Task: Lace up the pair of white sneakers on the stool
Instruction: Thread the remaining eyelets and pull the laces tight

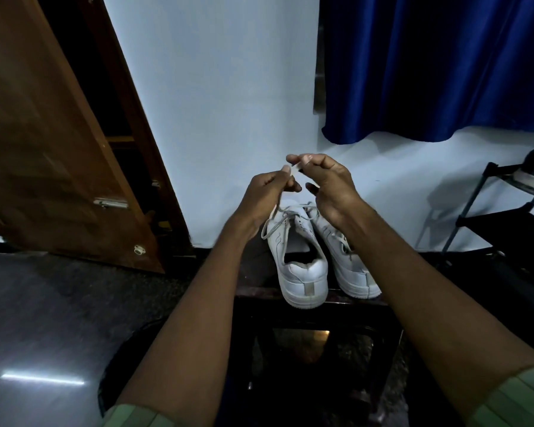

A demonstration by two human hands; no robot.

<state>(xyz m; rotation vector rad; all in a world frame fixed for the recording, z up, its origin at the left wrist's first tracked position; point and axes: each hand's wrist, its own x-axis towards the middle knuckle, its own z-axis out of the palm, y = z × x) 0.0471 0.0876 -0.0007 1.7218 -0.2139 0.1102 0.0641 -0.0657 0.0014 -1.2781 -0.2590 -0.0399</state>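
Sleeves (pixel 518 396) in pale green stripes edge the bottom corners, and 2 bare forearms reach forward from them over a dark stool (pixel 361 303). On the stool's top stand the 2 white sneakers, heels toward the camera and side by side, touching along their inner sides. The left sneaker (pixel 299 263) shows its open collar and heel tab; the right sneaker (pixel 349 266) is partly hidden behind the right forearm. A white lace (pixel 273 221) rises from the left sneaker's eyelets, loops out past its left side and runs up into the left hand (pixel 264 195), whose thumb and forefinger pinch it while the other fingers curl in. The right hand (pixel 327 183) is raised just beside it, thumb and forefinger pinching the lace's tip, with the remaining fingers loosely bent. Both hands hang above the shoes' toes, nearly touching each other. Beyond them is a pale wall, with a brown wooden door (pixel 53 134) standing open at left, a blue curtain (pixel 429 63) at upper right and a black rack (pixel 487 217) at the right edge.
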